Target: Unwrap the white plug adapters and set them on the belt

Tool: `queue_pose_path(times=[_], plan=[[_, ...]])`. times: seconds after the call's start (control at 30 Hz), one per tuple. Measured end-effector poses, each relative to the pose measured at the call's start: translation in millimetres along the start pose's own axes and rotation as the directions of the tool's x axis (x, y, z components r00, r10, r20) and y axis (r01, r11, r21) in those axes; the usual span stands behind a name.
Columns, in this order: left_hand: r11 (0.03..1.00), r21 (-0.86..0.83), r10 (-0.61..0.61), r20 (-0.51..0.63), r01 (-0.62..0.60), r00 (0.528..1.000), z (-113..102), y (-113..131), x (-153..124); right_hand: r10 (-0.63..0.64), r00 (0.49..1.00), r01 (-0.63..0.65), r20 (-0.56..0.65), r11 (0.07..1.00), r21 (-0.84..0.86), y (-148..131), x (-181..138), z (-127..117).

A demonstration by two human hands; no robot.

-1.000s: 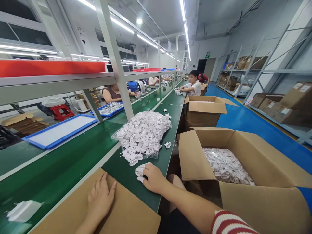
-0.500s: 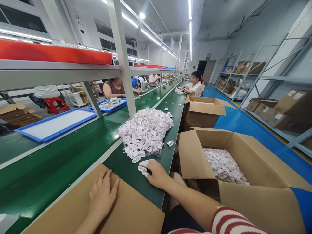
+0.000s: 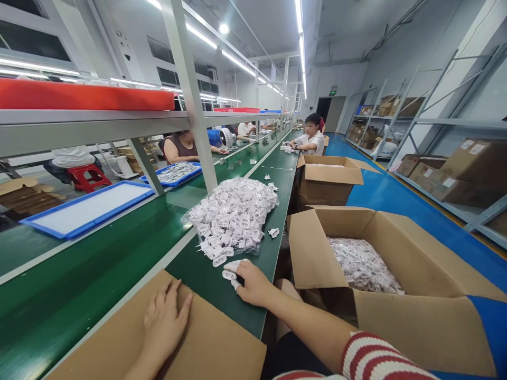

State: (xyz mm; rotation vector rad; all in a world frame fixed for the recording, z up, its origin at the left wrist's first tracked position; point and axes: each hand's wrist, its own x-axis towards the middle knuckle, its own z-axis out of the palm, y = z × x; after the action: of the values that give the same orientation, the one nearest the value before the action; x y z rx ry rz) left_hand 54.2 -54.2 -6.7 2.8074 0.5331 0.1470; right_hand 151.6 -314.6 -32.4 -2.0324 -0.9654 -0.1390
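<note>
My left hand lies flat, fingers together and stretched out, on a brown cardboard sheet at the near edge of the green conveyor belt. My right hand rests on the belt with white finger cots on its fingertips; the fingers are curled down and I see nothing in them. Just beyond it lies a clear bag of small white plug parts, with a few parts spilled at its near end. One loose part lies to the bag's right.
An open cardboard box holding bagged white parts stands at my right; a second open box stands behind it. Blue trays sit across the belt. Other people sit further down the line. Shelves of cartons line the right wall past a blue floor.
The view has shifted slightly. Both hands stay almost where they were, the left on the cardboard, the right by the bag.
</note>
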Motion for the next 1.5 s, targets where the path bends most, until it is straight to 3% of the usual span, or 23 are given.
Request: queue_pose_path(times=[0.3, 0.57, 0.73, 0.93, 1.2, 1.27, 1.4, 1.5], plan=[[1.0, -0.013, -0.008, -0.023, 0.007, 1.0, 1.4, 1.1, 0.1, 0.006, 0.999, -0.005, -0.053, 1.0, 0.004, 5.6, -0.6, 4.4], [1.0, -0.013, 0.005, -0.028, -0.006, 1.0, 4.6, -1.9, -0.2, -0.03, 0.991, 0.016, -0.128, 0.994, -0.109, 1.6, -3.6, 1.6], [1.0, -0.007, -0.004, -0.023, 0.004, 1.0, 4.3, -1.3, -1.3, 0.032, 0.983, -0.038, -0.179, 0.999, -0.03, 6.6, -6.3, 4.2], [1.0, -0.015, -0.008, -0.022, 0.008, 1.0, 3.9, -1.0, -1.5, 0.027, 0.975, -0.018, -0.222, 0.999, 0.041, 4.2, -4.5, 4.9], [1.0, -0.02, -0.012, -0.02, 0.012, 1.0, 2.8, -0.4, 1.0, -0.109, 0.926, 0.116, -0.361, 0.993, -0.003, -0.9, -5.7, 2.1], [1.0, -0.022, -0.01, -0.022, 0.009, 1.0, 3.0, -0.2, 1.3, -0.102, 0.943, 0.093, -0.318, 0.995, -0.041, -0.5, -6.0, 2.2], [1.0, -0.024, -0.001, -0.038, 0.0, 0.999, 4.6, -0.7, 1.6, -0.03, 0.993, 0.012, -0.112, 0.988, -0.156, 0.1, -4.9, 3.2], [1.0, -0.029, 0.007, -0.049, -0.008, 0.999, 5.4, -1.6, 1.3, -0.007, 0.998, -0.006, -0.07, 0.983, -0.183, -0.2, -3.1, 3.7]])
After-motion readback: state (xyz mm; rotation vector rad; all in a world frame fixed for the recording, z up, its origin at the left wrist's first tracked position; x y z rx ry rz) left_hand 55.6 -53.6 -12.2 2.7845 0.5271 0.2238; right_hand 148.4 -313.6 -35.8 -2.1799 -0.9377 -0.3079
